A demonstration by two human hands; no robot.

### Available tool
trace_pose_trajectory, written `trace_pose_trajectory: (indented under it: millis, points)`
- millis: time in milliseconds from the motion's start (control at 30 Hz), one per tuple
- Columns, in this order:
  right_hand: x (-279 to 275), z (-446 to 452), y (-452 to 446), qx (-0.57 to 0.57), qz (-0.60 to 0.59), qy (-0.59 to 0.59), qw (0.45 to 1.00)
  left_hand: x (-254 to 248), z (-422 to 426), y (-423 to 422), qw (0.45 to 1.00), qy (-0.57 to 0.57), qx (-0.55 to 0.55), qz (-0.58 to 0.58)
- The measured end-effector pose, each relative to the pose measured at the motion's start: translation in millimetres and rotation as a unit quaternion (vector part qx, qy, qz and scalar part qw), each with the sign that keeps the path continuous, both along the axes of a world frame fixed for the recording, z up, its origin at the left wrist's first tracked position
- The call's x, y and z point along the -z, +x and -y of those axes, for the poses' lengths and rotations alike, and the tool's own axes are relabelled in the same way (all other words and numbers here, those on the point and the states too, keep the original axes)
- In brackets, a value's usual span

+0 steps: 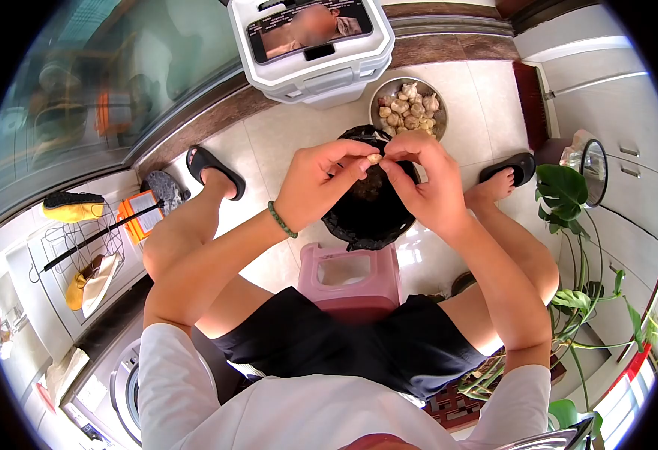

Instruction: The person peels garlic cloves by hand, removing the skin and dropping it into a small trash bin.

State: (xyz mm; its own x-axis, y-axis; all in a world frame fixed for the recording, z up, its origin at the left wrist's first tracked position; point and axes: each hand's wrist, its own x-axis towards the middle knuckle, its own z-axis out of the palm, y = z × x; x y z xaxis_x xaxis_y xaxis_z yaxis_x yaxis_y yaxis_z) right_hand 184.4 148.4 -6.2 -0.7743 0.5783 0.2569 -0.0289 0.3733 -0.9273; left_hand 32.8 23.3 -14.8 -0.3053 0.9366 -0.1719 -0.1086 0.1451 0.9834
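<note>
Between my hands is a small pale garlic clove (374, 159), held above a bin lined with a black bag (359, 225). My left hand (327, 174) pinches the clove between thumb and fingertips from the left. On the other side, my right hand (423, 174) has its thumb and index finger pressed together close to the clove; whether anything is between them is too small to tell. Behind the bin, a round metal bowl (374, 112) holds many garlic bulbs and cloves (411, 109).
A phone (284, 37) lies on a white and grey box (306, 88) beyond the bin. A pink stool (312, 279) stands between my legs. Slippers (227, 178) are on my feet. Green plants (563, 191) and cabinets (606, 112) are at the right, a wire rack (111, 240) at the left.
</note>
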Motion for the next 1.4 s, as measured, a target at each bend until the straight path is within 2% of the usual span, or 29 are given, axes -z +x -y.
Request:
trace_pose_trajectory:
  millis: [100, 233, 333, 400, 467, 967, 1033, 1400]
  points:
    - [4, 1, 0, -0.008, -0.007, 0.017, 1.0, -3, 1, -2, 0.998, -0.012, 0.028, -0.049]
    - [2, 0, 0, -0.039, 0.01, 0.003, 0.999, 0, 1, -2, 0.999, 0.002, 0.021, -0.039]
    - [1, 2, 0, -0.071, 0.03, -0.044, 0.996, 1, 1, -2, 1.0, -0.003, 0.02, 0.0]
    - [0, 2, -1, -0.079, 0.034, -0.042, 0.995, 2, 1, -2, 0.998, -0.014, 0.006, 0.063]
    - [0, 2, -2, -0.086, 0.037, -0.041, 0.995, 0, 1, -3, 0.997, -0.019, 0.009, 0.069]
    - [13, 5, -2, -0.065, 0.047, -0.044, 0.996, -1, 2, -2, 0.996, -0.028, 0.007, 0.09]
    - [14, 7, -5, -0.023, -0.024, -0.039, 0.999, 0, 2, -3, 0.993, -0.042, 0.003, 0.107]
    - [11, 6, -5, 0.001, -0.014, 0.005, 1.0, 2, 3, -4, 0.99, -0.026, -0.008, 0.137]
